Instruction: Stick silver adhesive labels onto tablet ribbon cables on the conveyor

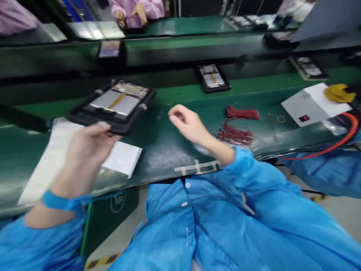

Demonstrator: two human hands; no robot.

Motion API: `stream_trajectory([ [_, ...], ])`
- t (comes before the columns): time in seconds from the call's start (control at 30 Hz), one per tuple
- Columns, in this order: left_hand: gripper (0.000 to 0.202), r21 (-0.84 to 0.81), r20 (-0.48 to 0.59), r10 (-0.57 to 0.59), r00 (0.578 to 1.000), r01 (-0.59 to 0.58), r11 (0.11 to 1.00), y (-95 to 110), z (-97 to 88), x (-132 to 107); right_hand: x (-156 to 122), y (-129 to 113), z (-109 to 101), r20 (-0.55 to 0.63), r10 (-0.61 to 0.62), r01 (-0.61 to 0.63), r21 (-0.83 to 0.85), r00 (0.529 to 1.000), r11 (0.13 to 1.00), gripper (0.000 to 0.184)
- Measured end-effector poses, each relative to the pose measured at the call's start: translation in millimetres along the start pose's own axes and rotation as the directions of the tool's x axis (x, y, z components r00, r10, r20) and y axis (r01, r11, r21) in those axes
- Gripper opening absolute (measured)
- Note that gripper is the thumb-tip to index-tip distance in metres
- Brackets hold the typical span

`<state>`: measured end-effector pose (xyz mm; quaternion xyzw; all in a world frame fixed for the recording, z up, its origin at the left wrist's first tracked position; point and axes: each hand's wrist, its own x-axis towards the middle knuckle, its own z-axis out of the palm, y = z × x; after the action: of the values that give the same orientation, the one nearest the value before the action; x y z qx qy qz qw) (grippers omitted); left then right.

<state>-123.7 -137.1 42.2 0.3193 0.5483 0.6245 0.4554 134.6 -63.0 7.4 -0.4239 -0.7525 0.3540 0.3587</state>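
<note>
My left hand (90, 145) grips the near edge of a black tray-like holder with an opened tablet (115, 101) in it, raised above the bench on the left. Silver battery surfaces and an orange ribbon cable show on the tablet's inner side. My right hand (188, 122) is over the middle of the bench, its fingers curled with thumb and forefinger close together. Whether anything small sits in that pinch I cannot make out. To its right lie two bundles of red wires (242, 113), one behind the other.
White paper sheets (122, 158) lie under my left hand. Beyond the bench edge, another opened tablet in a black holder (213, 78) sits on the green line. A white box (307, 105) with a red switch stands right. Across the line, a person in pink handles a device (134, 23).
</note>
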Motion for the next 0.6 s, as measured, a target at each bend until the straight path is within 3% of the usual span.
stream_trajectory([
  [0.07, 0.048, -0.146, -0.023, -0.099, 0.995, 0.095, 0.985, -18.0, 6.5, -42.4, -43.6, 19.0, -22.0, 0.08, 0.162, -0.168, 0.086, 0.984, 0.982, 0.03],
  [0.13, 0.053, -0.259, 0.011, -0.169, 0.985, 0.167, 0.952, -44.8, 28.8, -88.2, -81.0, 36.9, -32.0, 0.141, 0.242, -0.25, 0.039, 0.96, 0.967, 0.039],
  [0.23, 0.055, -0.306, 0.071, -0.274, 0.959, 0.282, 0.909, -89.3, 62.9, -148.1, -113.8, 55.6, -33.8, 0.157, 0.276, -0.261, -0.109, 0.948, 0.959, 0.043],
  [0.3, 0.057, -0.299, 0.126, -0.342, 0.931, 0.364, 0.882, -115.9, 71.8, -174.2, -120.7, 63.6, -31.7, 0.154, 0.299, -0.266, -0.201, 0.942, 0.943, 0.044],
  [0.4, 0.056, -0.151, 0.288, -0.455, 0.843, 0.509, 0.848, -140.7, 60.1, -192.2, -121.2, 72.4, -29.0, 0.138, 0.307, -0.255, -0.302, 0.942, 0.918, 0.047],
  [0.47, 0.05, 0.05, 0.46, -0.521, 0.719, 0.565, 0.824, -141.5, 43.3, -194.8, -122.2, 77.6, -32.3, 0.137, 0.285, -0.232, -0.31, 0.949, 0.922, 0.047],
  [0.5, 0.044, 0.167, 0.533, -0.535, 0.655, 0.539, 0.826, -137.3, 35.1, -194.5, -123.9, 80.2, -37.1, 0.139, 0.273, -0.223, -0.296, 0.952, 0.929, 0.047],
  [0.53, 0.037, 0.274, 0.578, -0.526, 0.624, 0.458, 0.845, -130.9, 27.7, -193.3, -126.6, 82.9, -44.9, 0.131, 0.258, -0.215, -0.277, 0.957, 0.937, 0.046],
  [0.57, 0.029, 0.363, 0.592, -0.484, 0.645, 0.323, 0.874, -123.4, 21.4, -191.5, -130.0, 85.3, -55.6, 0.102, 0.241, -0.208, -0.259, 0.965, 0.943, 0.043],
  [0.6, 0.022, 0.43, 0.58, -0.392, 0.714, 0.141, 0.892, -116.1, 16.2, -189.0, -134.1, 87.6, -69.1, 0.041, 0.221, -0.204, -0.251, 0.974, 0.946, 0.041],
])
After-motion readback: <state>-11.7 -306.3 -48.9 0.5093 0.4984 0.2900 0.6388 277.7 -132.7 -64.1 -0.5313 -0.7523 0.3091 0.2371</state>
